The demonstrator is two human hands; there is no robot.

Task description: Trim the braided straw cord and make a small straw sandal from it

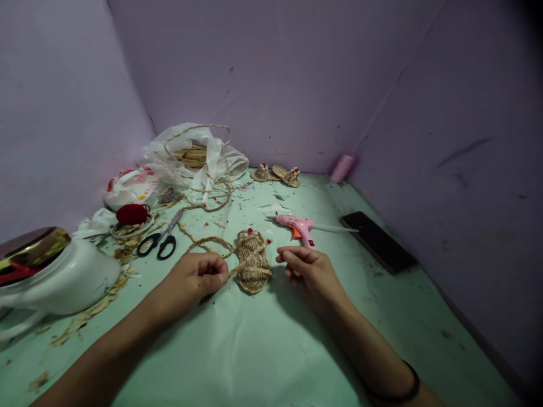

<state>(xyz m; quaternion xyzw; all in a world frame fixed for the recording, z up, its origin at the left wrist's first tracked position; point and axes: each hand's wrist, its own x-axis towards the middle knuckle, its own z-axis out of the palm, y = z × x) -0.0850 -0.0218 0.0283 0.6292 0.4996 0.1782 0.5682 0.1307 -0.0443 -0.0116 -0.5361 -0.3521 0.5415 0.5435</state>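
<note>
A small woven straw slipper (pixel 253 257) lies on the green tabletop between my hands, with a strip of cord across its middle and a red bead (pixel 250 230) at its far end. My left hand (pixel 199 275) is closed, thumb and forefinger pinching a braided straw cord (pixel 212 243) just left of the slipper. The cord loops back toward a plastic bag. To the right of the slipper, apart from it, my right hand (pixel 303 270) is closed with thumb against forefinger; whatever it may hold is too small to see. Another red bead (pixel 269 241) shows at the slipper's right edge.
Beyond my right hand lies a pink glue gun (pixel 299 226) with a glue stick, then a dark phone (pixel 377 240). Scissors (pixel 163 237), a white teapot-like vessel (pixel 80 277) and a plastic bag (pixel 199 158) of straw cord stand left. Finished-looking slippers (pixel 286 174) and pink thread (pixel 342 168) sit behind.
</note>
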